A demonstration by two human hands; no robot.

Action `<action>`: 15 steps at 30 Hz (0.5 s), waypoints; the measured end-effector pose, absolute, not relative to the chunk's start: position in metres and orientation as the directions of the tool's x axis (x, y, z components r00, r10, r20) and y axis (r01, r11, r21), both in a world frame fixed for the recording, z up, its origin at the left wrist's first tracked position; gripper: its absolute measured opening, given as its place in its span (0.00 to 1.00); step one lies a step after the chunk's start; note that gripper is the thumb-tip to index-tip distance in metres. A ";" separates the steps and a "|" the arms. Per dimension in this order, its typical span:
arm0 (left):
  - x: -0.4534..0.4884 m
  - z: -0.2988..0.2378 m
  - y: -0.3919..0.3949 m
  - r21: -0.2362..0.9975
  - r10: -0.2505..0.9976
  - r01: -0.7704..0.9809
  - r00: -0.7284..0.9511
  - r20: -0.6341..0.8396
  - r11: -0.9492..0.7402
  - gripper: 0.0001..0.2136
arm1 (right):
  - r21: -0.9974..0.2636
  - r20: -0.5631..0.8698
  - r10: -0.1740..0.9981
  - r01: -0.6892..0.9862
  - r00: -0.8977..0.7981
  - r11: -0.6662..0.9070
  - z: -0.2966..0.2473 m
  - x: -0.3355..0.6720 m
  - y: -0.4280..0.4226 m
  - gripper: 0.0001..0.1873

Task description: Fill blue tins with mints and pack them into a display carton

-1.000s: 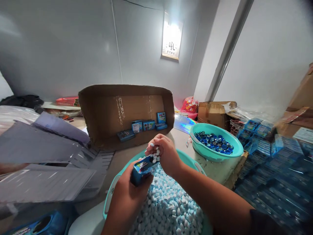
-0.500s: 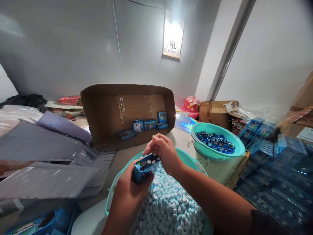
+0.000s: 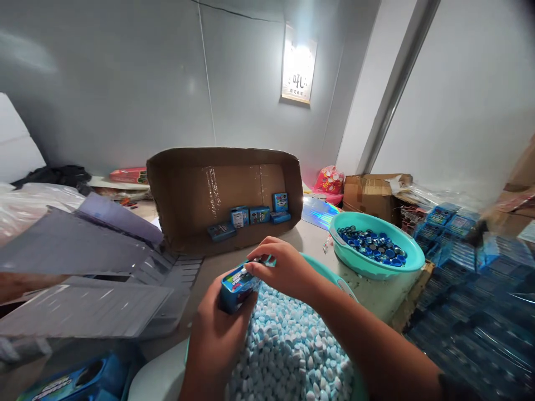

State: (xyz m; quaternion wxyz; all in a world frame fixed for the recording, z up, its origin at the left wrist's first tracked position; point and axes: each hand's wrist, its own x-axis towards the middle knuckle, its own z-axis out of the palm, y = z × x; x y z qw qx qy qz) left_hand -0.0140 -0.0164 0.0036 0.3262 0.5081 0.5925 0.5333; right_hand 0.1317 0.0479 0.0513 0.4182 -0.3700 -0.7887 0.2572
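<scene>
My left hand (image 3: 219, 331) is wrapped round a small blue tin (image 3: 234, 285), held over a teal basin (image 3: 330, 275) heaped with pale blue and white tablets (image 3: 292, 351). My right hand (image 3: 281, 268) rests on the tin's top with its fingers pinched at the opening, where a white tablet shows. What the fingertips hold is too small to make out.
An open cardboard box (image 3: 188, 195) on its side holds several blue tins (image 3: 259, 215). A teal bowl of blue caps (image 3: 374, 245) stands at the right, with stacked blue tins (image 3: 468, 267) beyond. Grey flat sheets (image 3: 83, 278) lie at the left.
A second ago my right hand held a bunch of tablets above the tin; now it has lowered onto the tin's opening and most tablets are gone from its fingers. The tin has tilted more upright.
</scene>
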 end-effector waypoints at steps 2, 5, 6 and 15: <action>-0.012 0.005 -0.019 0.963 0.946 0.240 -0.265 0.187 -0.123 0.25 | -0.696 0.483 0.795 0.389 -0.368 0.603 0.050 0.133 0.048 0.04; -0.009 0.008 -0.022 0.959 0.942 0.250 -0.267 0.204 -0.137 0.24 | -0.670 0.506 0.783 0.408 -0.361 0.621 0.051 0.133 0.045 0.07; -0.009 0.008 -0.022 0.957 0.940 0.252 -0.270 0.209 -0.140 0.23 | -0.660 0.514 0.775 0.408 -0.369 0.632 0.052 0.133 0.044 0.08; -0.011 0.006 -0.019 0.957 0.945 0.280 -0.287 0.159 -0.075 0.23 | -0.690 0.533 0.779 0.365 -0.329 0.626 0.051 0.129 0.044 0.08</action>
